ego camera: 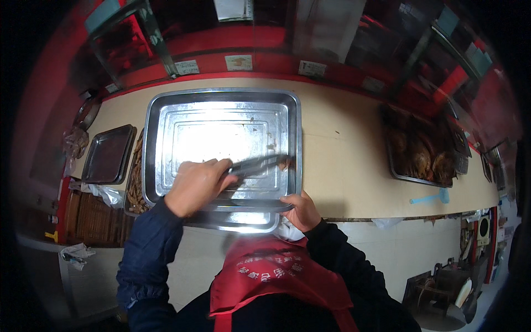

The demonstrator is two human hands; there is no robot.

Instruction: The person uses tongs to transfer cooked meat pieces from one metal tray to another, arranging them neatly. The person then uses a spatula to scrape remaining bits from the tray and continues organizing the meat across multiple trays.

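Note:
A large steel tray (224, 141) lies before me, with a few brown food scraps (271, 147) on its shiny floor. My left hand (201, 184), over the tray's front part, grips a long dark utensil (257, 165) that looks like tongs, blurred by motion. At its far tip, near the tray's right wall, is a small brown food piece (285, 162); whether it is pinched cannot be told. My right hand (303, 211) holds the tray's front right corner, thumb on the rim and fingers below. Under the front edge, another steel tray (249, 220) shows partly.
Left of the large tray stand a tray of brown strips of food (136, 186) and a smaller dark tray (108, 155). A tray of browned meat (419, 153) sits far right, near a light-blue tool (431, 196). Glass panes line the back of the pale counter (332, 166).

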